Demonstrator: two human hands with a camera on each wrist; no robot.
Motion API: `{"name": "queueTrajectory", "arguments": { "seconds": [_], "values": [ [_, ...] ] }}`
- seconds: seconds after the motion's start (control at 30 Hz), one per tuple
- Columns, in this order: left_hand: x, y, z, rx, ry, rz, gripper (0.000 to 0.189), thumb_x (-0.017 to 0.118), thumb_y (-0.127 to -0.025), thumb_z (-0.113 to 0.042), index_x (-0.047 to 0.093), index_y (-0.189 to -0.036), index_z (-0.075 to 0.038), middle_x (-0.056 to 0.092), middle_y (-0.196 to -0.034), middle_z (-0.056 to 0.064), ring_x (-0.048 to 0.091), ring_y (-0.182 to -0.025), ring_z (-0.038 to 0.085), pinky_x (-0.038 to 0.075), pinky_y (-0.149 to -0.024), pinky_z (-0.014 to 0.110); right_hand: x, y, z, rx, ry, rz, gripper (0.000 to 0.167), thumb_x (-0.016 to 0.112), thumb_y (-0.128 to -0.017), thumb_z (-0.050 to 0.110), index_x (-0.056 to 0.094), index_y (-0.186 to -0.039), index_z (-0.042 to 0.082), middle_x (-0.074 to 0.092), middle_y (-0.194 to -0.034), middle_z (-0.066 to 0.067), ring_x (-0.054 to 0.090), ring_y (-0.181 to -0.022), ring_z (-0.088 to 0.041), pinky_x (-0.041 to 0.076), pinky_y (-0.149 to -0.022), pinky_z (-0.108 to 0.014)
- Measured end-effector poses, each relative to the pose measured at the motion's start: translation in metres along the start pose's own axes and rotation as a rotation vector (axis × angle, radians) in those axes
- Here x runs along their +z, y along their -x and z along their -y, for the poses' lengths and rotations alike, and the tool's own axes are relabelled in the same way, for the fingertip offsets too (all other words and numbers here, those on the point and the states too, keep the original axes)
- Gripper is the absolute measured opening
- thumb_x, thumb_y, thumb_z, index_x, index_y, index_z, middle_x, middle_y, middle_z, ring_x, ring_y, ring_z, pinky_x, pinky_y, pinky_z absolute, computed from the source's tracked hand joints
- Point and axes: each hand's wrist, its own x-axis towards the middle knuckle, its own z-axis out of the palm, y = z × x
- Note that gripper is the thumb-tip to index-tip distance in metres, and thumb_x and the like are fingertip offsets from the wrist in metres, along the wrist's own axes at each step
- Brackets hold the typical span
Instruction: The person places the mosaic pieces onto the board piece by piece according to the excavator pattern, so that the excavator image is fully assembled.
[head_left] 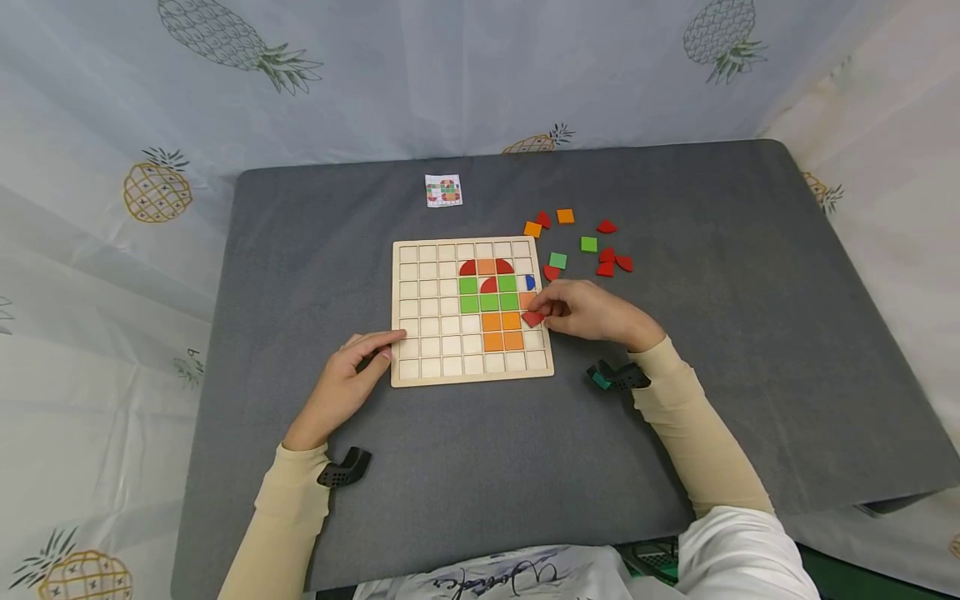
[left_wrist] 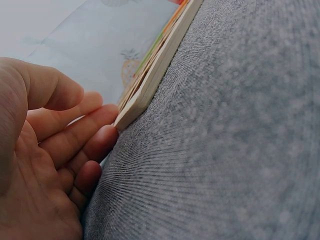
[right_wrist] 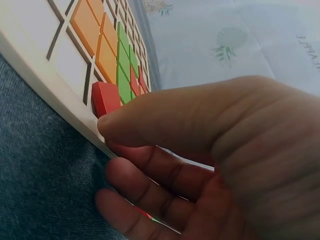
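Note:
A square wooden grid board (head_left: pixel 430 343) lies on the table with green, orange and red tiles and one blue tile in its cells. Between thumb and fingers, my right hand (head_left: pixel 588 312) pinches a red tile (head_left: pixel 532 318) over the board's right side, just below an orange tile (head_left: pixel 527 300). The right wrist view shows this red tile (right_wrist: pixel 105 97) tilted at the grid, partly covered by the thumb. My left hand (head_left: pixel 345 379) rests its fingertips on the board's left edge. In the left wrist view, loosely bent fingers (left_wrist: pixel 80 130) touch the board's corner (left_wrist: pixel 131 111).
Past the board's upper right lie several loose tiles, among them a green square (head_left: pixel 588 244), an orange square (head_left: pixel 565 217) and a rounded red tile (head_left: pixel 607 227). A small printed pattern card (head_left: pixel 444 191) lies behind the board on the grey tablecloth (head_left: pixel 315 250).

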Motion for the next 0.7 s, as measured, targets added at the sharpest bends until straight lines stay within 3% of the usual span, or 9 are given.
{"name": "queueTrajectory", "arguments": {
  "seconds": [0.7],
  "values": [
    [0.0007, 0.0, 0.0003, 0.013, -0.003, -0.003, 0.033, 0.056, -0.105, -0.019, 0.065, -0.137, -0.024, 0.065, -0.139, -0.001, 0.054, -0.116, 0.009, 0.041, -0.095, 0.019, 0.0041, -0.0006, 0.0065, -0.018, 0.01, 0.016, 0.023, 0.074, -0.092, 0.012, 0.072, -0.115, 0.008, 0.065, -0.086, 0.0, 0.055, -0.075, -0.013, 0.047, -0.067, -0.025]
  ]
}}
